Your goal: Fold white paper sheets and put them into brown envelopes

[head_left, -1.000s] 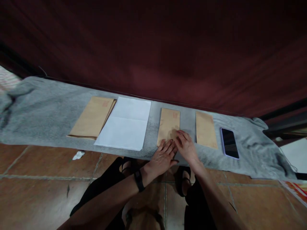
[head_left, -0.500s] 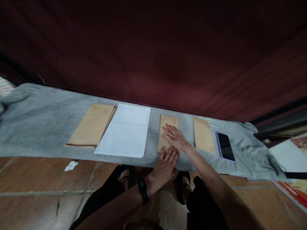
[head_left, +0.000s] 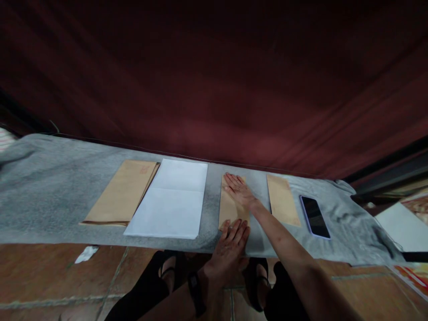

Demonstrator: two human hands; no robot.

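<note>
Right hand (head_left: 238, 191) has been slid up the envelope (head_left: 230, 208) at frame centre; both hands are spread flat, left hand (head_left: 232, 243) on its lower edge. Creases could be caused by bunched cloth (head_left: 50, 187).

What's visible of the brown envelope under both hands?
The brown envelope is a long, narrow rectangle of plain kraft-looking paper, lying flat and lengthwise away from the person on the grey cloth. The right hand lies flat, fingers spread, on its far end; the left hand presses flat on its near end by the cloth's edge. Only the middle strip shows bare. It sits between the white paper and another envelope, touching neither.
</note>
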